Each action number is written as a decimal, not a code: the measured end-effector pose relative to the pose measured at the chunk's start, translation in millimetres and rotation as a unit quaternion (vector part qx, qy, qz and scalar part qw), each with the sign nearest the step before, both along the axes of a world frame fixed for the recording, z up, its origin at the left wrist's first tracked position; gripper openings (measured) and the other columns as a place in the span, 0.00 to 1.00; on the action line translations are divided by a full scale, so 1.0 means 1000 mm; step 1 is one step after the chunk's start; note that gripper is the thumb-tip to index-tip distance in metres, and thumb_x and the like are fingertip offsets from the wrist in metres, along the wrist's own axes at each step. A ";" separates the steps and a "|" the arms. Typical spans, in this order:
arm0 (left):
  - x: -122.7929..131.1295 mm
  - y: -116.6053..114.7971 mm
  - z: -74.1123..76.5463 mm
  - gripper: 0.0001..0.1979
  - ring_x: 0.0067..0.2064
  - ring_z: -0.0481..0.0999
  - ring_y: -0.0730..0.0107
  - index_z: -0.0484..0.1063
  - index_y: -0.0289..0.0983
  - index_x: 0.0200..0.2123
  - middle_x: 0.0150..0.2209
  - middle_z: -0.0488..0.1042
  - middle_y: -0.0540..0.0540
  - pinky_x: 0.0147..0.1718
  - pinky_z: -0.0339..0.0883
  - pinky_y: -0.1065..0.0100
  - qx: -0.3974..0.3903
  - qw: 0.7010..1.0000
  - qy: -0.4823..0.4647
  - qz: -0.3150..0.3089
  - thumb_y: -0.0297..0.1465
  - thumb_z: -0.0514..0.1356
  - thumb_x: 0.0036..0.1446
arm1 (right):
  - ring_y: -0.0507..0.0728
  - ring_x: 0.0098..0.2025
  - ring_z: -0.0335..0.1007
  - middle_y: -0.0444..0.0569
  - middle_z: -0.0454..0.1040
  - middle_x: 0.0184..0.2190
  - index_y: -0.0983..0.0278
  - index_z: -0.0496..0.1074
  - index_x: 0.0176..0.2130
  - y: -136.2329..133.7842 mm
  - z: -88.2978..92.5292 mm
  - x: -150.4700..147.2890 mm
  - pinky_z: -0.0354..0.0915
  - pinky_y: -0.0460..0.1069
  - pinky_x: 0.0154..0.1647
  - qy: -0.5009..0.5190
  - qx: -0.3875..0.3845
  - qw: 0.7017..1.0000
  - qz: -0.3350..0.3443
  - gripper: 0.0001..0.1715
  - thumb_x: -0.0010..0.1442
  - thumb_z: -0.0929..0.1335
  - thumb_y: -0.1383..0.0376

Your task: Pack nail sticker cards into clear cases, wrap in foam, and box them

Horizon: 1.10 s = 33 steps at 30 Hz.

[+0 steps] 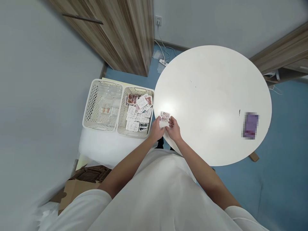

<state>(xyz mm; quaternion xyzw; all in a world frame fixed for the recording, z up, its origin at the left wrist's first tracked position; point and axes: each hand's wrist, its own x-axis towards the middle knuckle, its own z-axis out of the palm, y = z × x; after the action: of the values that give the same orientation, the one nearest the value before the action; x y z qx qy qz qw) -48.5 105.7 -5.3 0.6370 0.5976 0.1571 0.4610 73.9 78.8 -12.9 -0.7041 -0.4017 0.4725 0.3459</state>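
Observation:
Between my two hands is a small card of press-on nails, with pinkish nails in two rows, over the near left edge of the round white table. My left hand grips the card's left side, fingers closed on it. On the other side, my right hand pinches the card's right edge with curled fingers. Just left of my hands stands a white basket heaped with similar nail cards, some nail side up and others showing printed backs.
A second white basket holds clear plastic pieces. A blurred purple object lies at the table's right. Behind are a wooden cabinet and a power strip with cables. A cardboard box sits at lower left.

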 end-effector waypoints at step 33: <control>0.001 -0.011 -0.002 0.33 0.62 0.45 0.57 0.44 0.36 0.59 0.61 0.45 0.40 0.57 0.45 0.53 0.034 0.999 -0.021 0.028 0.26 0.52 0.49 | 0.58 0.61 0.45 0.50 0.47 0.60 0.56 0.45 0.59 -0.003 0.010 0.011 0.52 0.57 0.57 0.072 0.007 0.995 0.067 0.44 0.47 0.67 0.64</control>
<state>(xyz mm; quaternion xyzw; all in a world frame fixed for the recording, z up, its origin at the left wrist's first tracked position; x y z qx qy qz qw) -47.0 94.3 -7.1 0.6318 0.6000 0.2032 0.4467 84.8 75.7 -3.3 -0.6374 -0.4254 0.5410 0.3466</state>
